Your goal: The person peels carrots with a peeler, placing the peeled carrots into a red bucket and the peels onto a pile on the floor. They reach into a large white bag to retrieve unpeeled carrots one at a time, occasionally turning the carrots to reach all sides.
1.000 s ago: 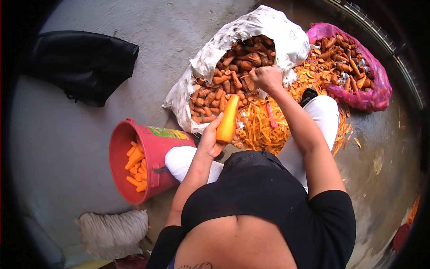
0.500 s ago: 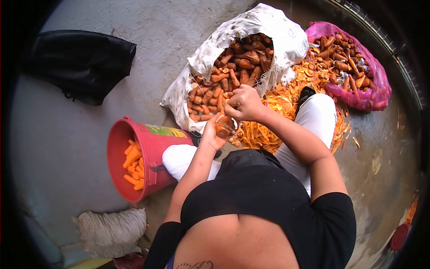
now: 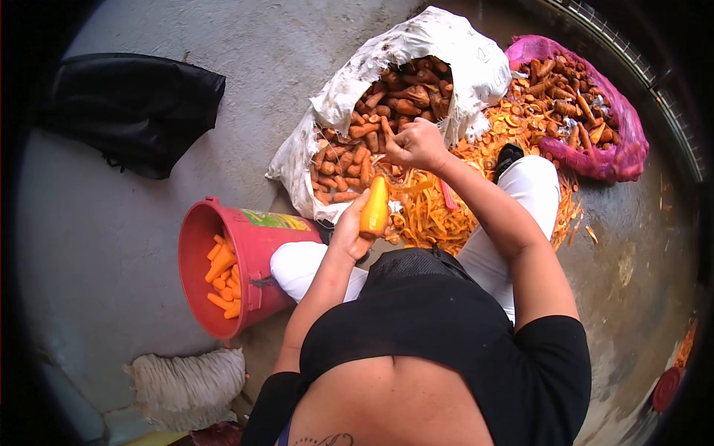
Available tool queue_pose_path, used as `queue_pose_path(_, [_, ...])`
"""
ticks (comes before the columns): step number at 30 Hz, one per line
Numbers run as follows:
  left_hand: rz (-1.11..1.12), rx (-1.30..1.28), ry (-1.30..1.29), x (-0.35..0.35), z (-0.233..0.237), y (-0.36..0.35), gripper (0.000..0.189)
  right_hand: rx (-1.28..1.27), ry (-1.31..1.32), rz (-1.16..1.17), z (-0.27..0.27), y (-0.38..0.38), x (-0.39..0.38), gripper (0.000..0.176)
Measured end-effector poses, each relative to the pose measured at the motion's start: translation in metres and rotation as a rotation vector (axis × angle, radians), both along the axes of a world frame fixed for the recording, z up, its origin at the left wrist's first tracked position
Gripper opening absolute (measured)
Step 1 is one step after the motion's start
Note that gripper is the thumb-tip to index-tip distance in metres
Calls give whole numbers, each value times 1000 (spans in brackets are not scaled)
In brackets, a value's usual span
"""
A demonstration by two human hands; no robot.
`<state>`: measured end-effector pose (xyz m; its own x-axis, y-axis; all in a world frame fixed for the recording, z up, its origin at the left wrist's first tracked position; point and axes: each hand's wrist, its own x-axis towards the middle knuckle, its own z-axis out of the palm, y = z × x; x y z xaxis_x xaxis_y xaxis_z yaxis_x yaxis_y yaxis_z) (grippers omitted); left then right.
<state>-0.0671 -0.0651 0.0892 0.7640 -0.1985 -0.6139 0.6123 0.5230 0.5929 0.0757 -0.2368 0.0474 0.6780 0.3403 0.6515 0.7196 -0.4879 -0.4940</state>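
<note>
My left hand (image 3: pixel 350 227) is closed around a carrot (image 3: pixel 375 208), held upright with its peeled yellow-orange side showing. Just beyond it, up and to the right, my right hand (image 3: pixel 419 145) is closed in a grip and apart from the carrot. The peeler it grips is mostly hidden by the fingers. Below the hands, orange peelings (image 3: pixel 431 223) lie heaped on the floor between my legs.
A white sack (image 3: pixel 476 59) of unpeeled carrots lies open ahead, with a pink sack (image 3: pixel 632 149) of carrots to its right. At left stands a red bucket (image 3: pixel 260 282) holding peeled carrots. Black cloth (image 3: pixel 141 104) and a rolled whitish sack (image 3: pixel 186 386) are on the floor.
My right hand has moved up and right, taking the peeler off the carrot. The carrot in my left hand has turned and now shows a bright peeled side.
</note>
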Motion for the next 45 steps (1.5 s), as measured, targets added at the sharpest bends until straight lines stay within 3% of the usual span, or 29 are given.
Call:
queue_pose_path(3, [6,6,18,0,-7,4,36,-86,44,-54,-10,3,4,36])
queue_pose_path(6, [-42,0,1,-1,-10,8,39,-193,266,-75,-16,-2,15,41])
queue_pose_path(7, [-71,-31,-3,-3,-7,9,39,-286,182,-152,-18,-11,22,45])
queue_pose_path(8, [-103,-59,-6,-7,-2,12,40,-271,331,-190,-20,-20,30,46])
queue_pose_path(11, [-47,-89,4,-7,0,20,40,-216,203,-405,-29,-19,41,44])
queue_pose_path(14, [67,-118,51,-2,-8,27,41,-14,497,-171,14,-7,13,41])
queue_pose_path(16, [87,-188,75,3,-19,35,44,-95,404,-60,20,2,-5,38])
queue_pose_path(20, [183,-77,74,4,-23,23,39,64,68,71,18,24,-42,30])
queue_pose_path(24, [324,-236,225,8,-25,12,33,48,60,183,18,33,-53,28])
queue_pose_path(25, [178,-307,114,5,-31,20,30,51,59,184,18,33,-54,29])
queue_pose_path(30, [208,-174,117,9,-27,12,29,67,47,213,10,32,-49,29])
queue_pose_path(34, [57,-6,70,0,-8,12,33,-81,149,62,0,14,-19,35])
queue_pose_path(39, [19,-76,40,-3,-17,15,41,-266,119,-139,-13,2,10,42])
queue_pose_path(42, [-1,-78,15,-8,-7,13,42,-373,333,-331,-22,-9,22,42])
queue_pose_path(43, [8,-74,-2,-7,-3,15,41,-345,276,-388,-20,-9,22,50])
queue_pose_path(45, [68,-76,36,-2,-7,19,40,-332,386,-356,-4,-6,17,49])
